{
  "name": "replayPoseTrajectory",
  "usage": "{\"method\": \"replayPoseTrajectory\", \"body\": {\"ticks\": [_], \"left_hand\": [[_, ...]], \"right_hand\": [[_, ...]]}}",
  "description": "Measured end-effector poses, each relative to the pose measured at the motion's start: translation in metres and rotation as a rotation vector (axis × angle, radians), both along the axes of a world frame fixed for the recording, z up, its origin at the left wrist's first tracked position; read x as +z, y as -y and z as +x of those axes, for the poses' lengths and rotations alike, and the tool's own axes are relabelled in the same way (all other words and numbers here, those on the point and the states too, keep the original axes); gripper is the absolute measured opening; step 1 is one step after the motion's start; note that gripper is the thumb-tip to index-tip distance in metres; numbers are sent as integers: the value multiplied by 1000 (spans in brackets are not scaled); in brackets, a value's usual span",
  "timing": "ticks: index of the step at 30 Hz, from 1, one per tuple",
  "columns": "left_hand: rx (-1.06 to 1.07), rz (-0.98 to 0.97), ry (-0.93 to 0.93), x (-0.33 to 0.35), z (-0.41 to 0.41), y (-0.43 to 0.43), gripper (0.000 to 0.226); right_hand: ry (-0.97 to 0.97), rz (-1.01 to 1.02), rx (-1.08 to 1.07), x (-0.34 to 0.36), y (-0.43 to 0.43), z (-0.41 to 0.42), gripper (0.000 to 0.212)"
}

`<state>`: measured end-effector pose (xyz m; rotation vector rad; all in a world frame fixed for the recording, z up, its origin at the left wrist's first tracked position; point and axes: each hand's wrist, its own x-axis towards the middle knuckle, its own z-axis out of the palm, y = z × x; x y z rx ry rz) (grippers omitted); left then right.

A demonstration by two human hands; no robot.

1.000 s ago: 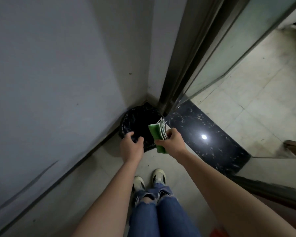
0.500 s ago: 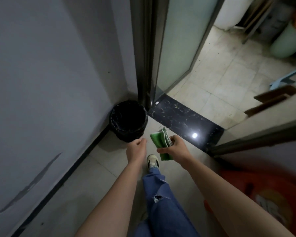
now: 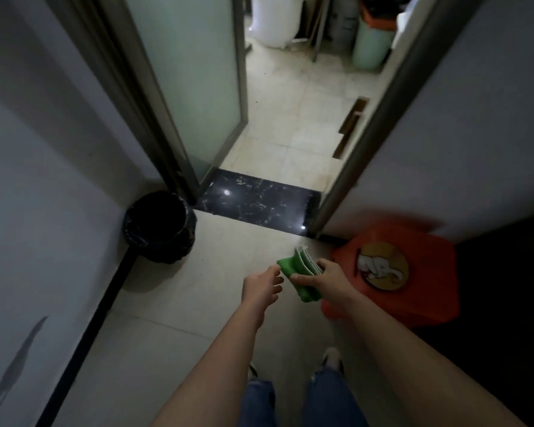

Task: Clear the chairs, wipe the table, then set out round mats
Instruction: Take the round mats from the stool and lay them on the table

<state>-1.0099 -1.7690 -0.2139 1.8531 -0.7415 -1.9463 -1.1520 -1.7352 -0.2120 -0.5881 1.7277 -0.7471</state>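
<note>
The cloth [image 3: 296,272] was in my right grip [image 3: 327,280], fingers curled round it, above the floor by a doorway. It was green, folded into a thick wad with pale edges showing. My left grip [image 3: 259,288] hung slack and held nothing, fingertips just beside the cloth. An orange stool [image 3: 413,272] stood near. No surface or mats showed, so I judged the wiping and the mats undone.

The green cloth [image 3: 292,268] was folded into a thick wad, with pale layered edges showing along its upper side and its length running from 11 to 5 o'clock. The right grip [image 3: 329,280] curled around its right half, holding it above the floor. At its 3 o'clock stood a motion-blurred orange plastic stool [image 3: 432,272] with a round emblem on its seat.
</note>
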Motion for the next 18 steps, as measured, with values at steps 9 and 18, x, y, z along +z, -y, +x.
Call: {"method": "replayPoseTrajectory", "body": {"ticks": [9, 18], "left_hand": [[-95, 2, -25, -12, -169, -67, 20], [-254, -20, -13, -30, -322, -110, 11]], "right_hand": [[86, 3, -50, -7, -88, -168, 40], [90, 121, -286, -45, -144, -323, 20]]}}
